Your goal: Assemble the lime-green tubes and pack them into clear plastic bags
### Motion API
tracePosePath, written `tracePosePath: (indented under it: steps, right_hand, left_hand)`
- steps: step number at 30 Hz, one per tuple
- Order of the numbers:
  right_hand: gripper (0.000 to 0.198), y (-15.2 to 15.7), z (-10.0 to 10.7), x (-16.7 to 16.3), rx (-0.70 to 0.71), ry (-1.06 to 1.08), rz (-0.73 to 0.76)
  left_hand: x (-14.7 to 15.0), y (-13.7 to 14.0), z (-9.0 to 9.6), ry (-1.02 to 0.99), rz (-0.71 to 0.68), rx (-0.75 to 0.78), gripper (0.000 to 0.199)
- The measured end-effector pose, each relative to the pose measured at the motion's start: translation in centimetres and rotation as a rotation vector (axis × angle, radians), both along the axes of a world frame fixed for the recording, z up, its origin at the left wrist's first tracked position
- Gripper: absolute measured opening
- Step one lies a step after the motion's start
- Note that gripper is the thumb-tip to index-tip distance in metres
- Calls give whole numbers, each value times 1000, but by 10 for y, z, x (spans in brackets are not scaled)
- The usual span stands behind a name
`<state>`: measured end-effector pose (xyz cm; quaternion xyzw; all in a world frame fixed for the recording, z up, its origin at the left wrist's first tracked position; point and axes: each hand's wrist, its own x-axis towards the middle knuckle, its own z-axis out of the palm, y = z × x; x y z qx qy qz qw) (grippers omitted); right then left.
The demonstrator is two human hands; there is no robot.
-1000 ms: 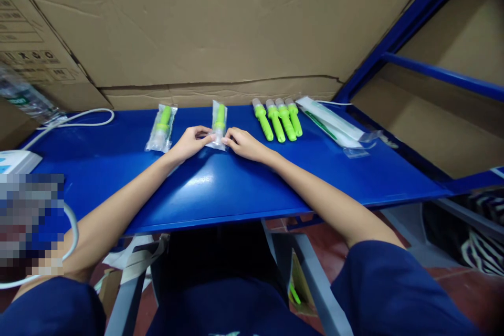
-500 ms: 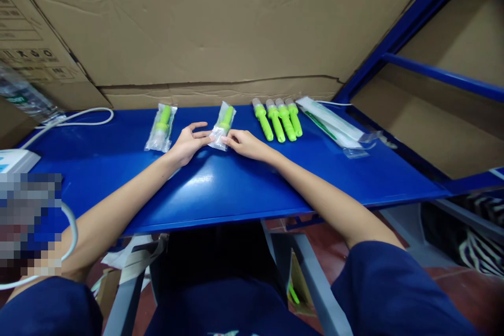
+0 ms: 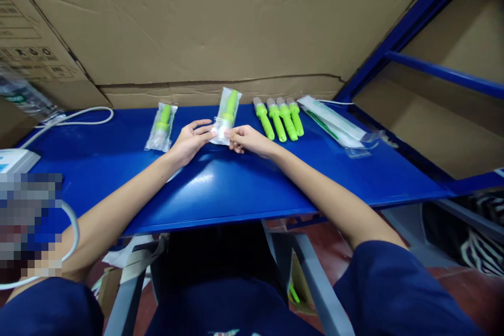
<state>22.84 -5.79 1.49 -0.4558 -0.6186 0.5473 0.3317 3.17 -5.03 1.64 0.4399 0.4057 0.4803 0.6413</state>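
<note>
Between my hands is a clear plastic bag (image 3: 227,115) with a green-handled tool inside, its whitish capped end toward me. My left hand (image 3: 192,140) pinches the bag's lower left corner between thumb and fingers. At the lower right edge, my right hand (image 3: 249,139) grips the bag with thumb and forefinger, other fingers curled below. Left of my hands lies another bagged green tool (image 3: 160,127). To the right, several unbagged green tools (image 3: 284,119) with translucent caps lie side by side.
A stack of clear bags (image 3: 334,125) with green print lies on the blue table (image 3: 236,189) at right. Cardboard (image 3: 244,21) walls the back. A white cable (image 3: 86,115), a white device (image 3: 16,161) and a plastic bottle (image 3: 27,97) are at left. A blue frame bar (image 3: 441,73) crosses the right.
The bag between my hands has risen slightly and tilted up, showing more of its face. My right hand has shifted a little, its lower fingers now visible under the bag.
</note>
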Motion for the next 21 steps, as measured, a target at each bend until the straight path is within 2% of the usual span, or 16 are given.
tracePosePath:
  steps: [6, 9, 10, 12, 15, 18, 21]
  right_hand:
    - [48, 2, -6, 4, -7, 45, 56]
    - [46, 1, -5, 4, -9, 71, 56]
    - [45, 0, -5, 4, -4, 82, 50]
    - [46, 0, -5, 4, 7, 107, 43]
    - [49, 1, -4, 5, 8, 146, 64]
    - [52, 2, -4, 5, 8, 181, 102]
    - [55, 3, -4, 6, 19, 207, 116]
  left_hand:
    - [0, 3, -1, -12, -6, -120, 30]
    - [-1, 3, -4, 9, -90, -150, 6]
    - [-1, 2, -4, 25, -138, -159, 5]
    - [-1, 0, -3, 64, -251, -181, 23]
    - [-1, -3, 0, 78, -380, -213, 36]
    - [-2, -4, 1, 41, -426, -171, 41]
    - [-2, -3, 1, 44, -414, -77, 40]
